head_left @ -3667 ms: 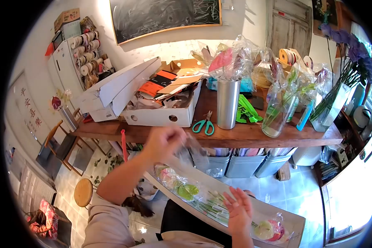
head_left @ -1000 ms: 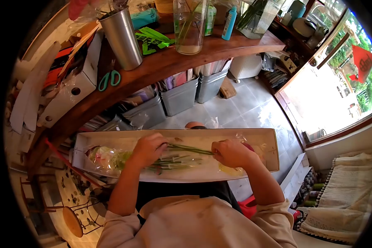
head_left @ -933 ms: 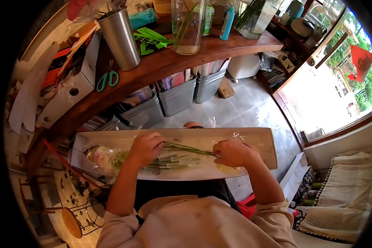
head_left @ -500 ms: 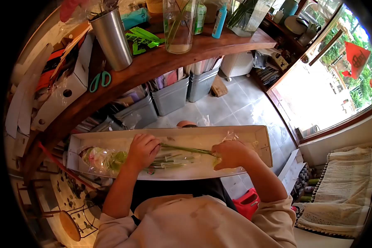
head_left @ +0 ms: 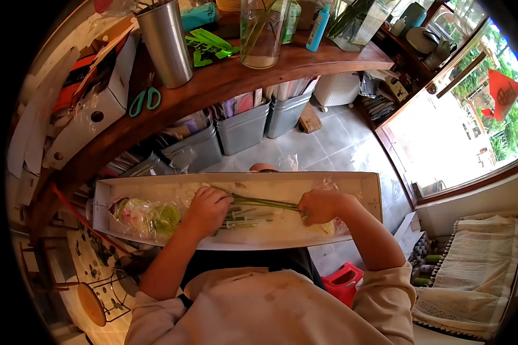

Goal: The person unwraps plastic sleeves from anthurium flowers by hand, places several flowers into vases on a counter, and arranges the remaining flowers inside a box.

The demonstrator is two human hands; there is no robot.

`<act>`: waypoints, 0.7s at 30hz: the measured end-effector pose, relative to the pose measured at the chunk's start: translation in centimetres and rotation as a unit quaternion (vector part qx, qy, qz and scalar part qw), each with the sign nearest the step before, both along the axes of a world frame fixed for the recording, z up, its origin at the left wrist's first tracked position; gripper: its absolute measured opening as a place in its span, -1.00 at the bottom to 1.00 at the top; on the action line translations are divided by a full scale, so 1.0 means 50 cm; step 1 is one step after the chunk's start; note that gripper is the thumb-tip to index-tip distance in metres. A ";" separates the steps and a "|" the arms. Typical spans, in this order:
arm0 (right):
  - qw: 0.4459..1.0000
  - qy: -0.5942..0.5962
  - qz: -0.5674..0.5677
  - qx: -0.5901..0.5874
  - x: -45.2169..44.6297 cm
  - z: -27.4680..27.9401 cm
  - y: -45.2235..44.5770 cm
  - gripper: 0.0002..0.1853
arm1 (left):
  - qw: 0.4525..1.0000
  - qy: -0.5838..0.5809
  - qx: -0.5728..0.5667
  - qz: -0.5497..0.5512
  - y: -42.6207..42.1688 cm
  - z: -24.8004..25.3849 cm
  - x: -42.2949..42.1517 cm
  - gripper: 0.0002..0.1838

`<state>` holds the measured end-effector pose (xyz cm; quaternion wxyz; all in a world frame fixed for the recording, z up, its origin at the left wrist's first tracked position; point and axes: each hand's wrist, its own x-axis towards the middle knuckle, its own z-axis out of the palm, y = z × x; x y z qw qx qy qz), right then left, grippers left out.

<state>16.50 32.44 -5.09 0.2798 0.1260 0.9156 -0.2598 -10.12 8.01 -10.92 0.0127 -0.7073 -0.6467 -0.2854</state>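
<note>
A long, shallow cardboard box lies across my lap. Several green flower stems stretch between my hands above its inside. My right hand is closed round their right part. At their left ends my left hand has its fingers curled over them, partly hiding them. Flower heads in clear plastic wrap fill the box's left end, pink-white and green. More stems with pale clear tips lie below the held ones. Something yellowish in clear wrap shows under my right hand.
A curved wooden counter beyond the box carries a metal vase, teal-handled scissors, a glass vase and a blue bottle. Grey bins stand beneath. A red plastic container sits right of my lap.
My right hand's fingers have closed more tightly round the stems. My left hand has shifted slightly right along them. The camera view has tilted a little downward.
</note>
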 end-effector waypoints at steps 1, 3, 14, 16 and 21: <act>1.000 0.002 0.008 -0.021 0.000 -0.005 0.006 -0.59 | 1.000 -0.001 -0.004 -0.001 0.001 0.001 0.001 -0.79; 0.998 -0.011 0.023 -0.057 -0.003 -0.012 0.015 -0.59 | 1.000 -0.004 -0.007 -0.005 0.003 0.001 0.001 -0.77; 0.984 -0.048 -0.036 -0.168 -0.019 0.098 0.073 -0.59 | 1.000 0.001 0.000 -0.015 0.009 -0.008 0.011 -0.70; 0.994 0.001 -0.020 -0.106 -0.004 0.084 0.089 -0.59 | 1.000 -0.024 0.013 -0.007 0.011 0.006 0.015 -0.69; 0.939 0.226 -0.115 0.232 -0.011 0.175 0.014 -0.68 | 0.994 -0.087 0.059 0.022 0.002 0.043 0.028 -0.74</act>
